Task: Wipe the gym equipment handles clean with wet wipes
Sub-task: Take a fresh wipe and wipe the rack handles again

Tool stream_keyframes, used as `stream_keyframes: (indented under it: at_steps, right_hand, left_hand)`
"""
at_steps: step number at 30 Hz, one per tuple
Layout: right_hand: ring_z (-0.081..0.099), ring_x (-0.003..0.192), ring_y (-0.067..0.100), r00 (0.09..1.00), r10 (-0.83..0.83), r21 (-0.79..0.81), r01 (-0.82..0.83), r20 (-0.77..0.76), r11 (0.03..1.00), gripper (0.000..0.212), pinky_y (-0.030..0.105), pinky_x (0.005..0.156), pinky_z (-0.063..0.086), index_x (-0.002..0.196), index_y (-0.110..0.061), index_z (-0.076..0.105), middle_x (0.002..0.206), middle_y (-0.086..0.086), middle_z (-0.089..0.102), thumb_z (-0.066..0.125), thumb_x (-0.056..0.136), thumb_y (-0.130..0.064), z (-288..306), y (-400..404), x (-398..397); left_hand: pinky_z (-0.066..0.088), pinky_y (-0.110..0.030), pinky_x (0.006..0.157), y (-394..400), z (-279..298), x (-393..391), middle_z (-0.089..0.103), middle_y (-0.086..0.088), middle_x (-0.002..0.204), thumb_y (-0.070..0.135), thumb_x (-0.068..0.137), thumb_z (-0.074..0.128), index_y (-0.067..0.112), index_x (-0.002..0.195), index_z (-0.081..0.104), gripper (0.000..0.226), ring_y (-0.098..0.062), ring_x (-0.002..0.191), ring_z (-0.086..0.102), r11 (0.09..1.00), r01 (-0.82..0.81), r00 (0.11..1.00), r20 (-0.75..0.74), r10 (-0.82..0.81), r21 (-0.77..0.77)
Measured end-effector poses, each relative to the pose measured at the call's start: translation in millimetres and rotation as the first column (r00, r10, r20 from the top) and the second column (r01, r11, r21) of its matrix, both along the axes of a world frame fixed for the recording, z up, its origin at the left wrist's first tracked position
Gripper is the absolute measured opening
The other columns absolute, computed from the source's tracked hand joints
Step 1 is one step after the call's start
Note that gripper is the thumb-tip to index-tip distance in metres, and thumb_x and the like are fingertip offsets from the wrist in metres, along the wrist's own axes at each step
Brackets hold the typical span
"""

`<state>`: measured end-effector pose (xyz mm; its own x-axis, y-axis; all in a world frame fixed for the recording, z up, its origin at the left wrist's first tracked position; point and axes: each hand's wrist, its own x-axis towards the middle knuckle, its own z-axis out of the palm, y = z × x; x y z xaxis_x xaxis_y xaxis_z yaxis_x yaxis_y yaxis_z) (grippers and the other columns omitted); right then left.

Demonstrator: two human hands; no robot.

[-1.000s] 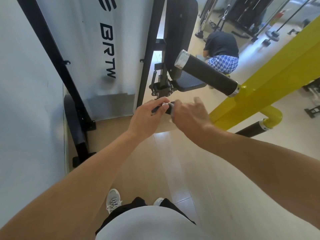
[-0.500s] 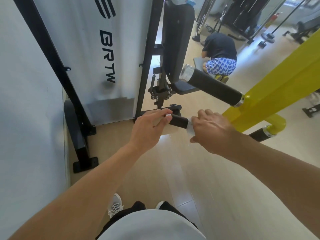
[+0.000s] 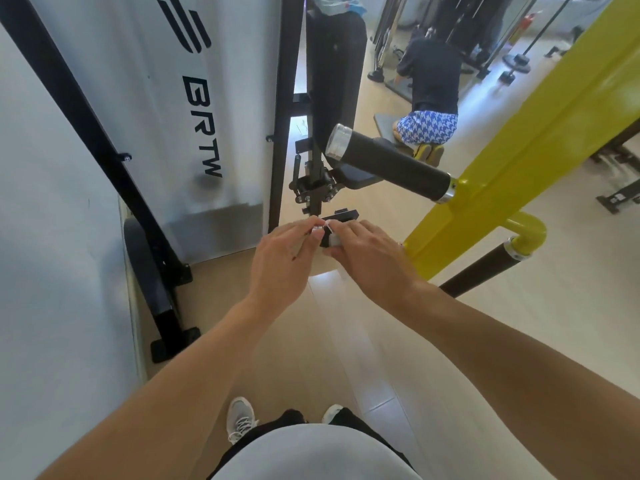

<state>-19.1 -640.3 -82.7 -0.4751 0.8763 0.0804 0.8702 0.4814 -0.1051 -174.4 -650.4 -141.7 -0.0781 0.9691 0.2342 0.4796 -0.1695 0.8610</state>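
My left hand [image 3: 282,258] pinches the metal end of the small black handle [image 3: 325,237] low beside the yellow frame [image 3: 502,188]. My right hand [image 3: 367,258] grips that handle through a white wet wipe [image 3: 333,239].

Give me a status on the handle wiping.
In hand: the right hand holds a white wet wipe around the small black handle; the left hand pinches its end. No handle looks finished. Left: the large black handle and the lower one.
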Motion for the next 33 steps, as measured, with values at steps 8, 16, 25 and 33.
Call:
stream_keyframes:
  at_steps: [8,16,25,33]
  right_hand:
    - [0.057,0.106,0.023,0.927,0.012,-0.025,-0.003,0.376,1.000,0.042,0.034,0.095,0.044,0.141,-0.014,0.036,0.126,0.007,0.060,0.051,0.103,-0.023,24,-9,11]
    - [0.053,0.129,0.027,0.992,0.090,-0.142,-0.077,0.093,0.987,0.069,0.037,0.108,0.043,0.154,-0.012,0.032,0.144,0.007,0.054,0.067,0.094,-0.008,8,-8,1]
    - [0.060,0.094,0.029,0.809,-0.141,0.071,0.122,0.571,0.990,0.026,0.046,0.103,0.039,0.122,-0.010,0.049,0.108,0.012,0.064,0.036,0.105,-0.025,15,-18,9]
    - [0.065,0.087,0.028,0.852,-0.086,0.081,0.052,0.516,0.995,0.017,0.050,0.109,0.036,0.113,-0.013,0.053,0.097,0.008,0.068,0.045,0.102,-0.023,8,-17,13]
  left_hand:
    - [0.053,-0.047,0.088,-5,1,-4,0.074,0.009,0.108,0.042,0.103,0.047,0.027,0.121,0.068,0.031,-0.013,0.100,0.067,0.998,0.004,0.991,-0.136,0.004,0.060]
    - [0.054,-0.039,0.093,-12,9,-5,0.073,0.007,0.119,0.034,0.103,0.052,0.023,0.124,0.069,0.029,-0.009,0.108,0.066,0.998,0.003,0.999,-0.051,0.000,0.066]
    - [0.050,-0.044,0.096,-13,10,-4,0.075,0.006,0.108,0.035,0.102,0.049,0.020,0.116,0.071,0.030,-0.016,0.103,0.067,0.997,0.021,0.988,-0.156,-0.011,0.068]
    - [0.040,-0.029,0.097,-17,7,-2,0.071,0.008,0.104,0.033,0.103,0.049,0.025,0.113,0.066,0.021,-0.012,0.100,0.062,0.999,0.040,0.983,-0.178,-0.033,0.036]
